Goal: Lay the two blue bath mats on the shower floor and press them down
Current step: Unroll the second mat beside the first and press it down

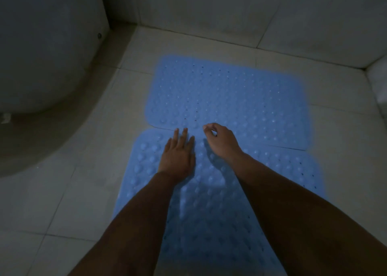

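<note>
Far mat (230,100) lies crosswise; left hand (178,156) flat, right hand (219,141) curled (empty).

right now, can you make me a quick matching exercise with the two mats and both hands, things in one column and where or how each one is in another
Things:
1. far mat
2. near mat
3. left hand
4. right hand

States:
A. fingers curled, over the seam between the mats
B. lies nearer the wall corner
C. palm down, fingers straight
D. lies under both forearms

Pairs: 1-B, 2-D, 3-C, 4-A
</note>
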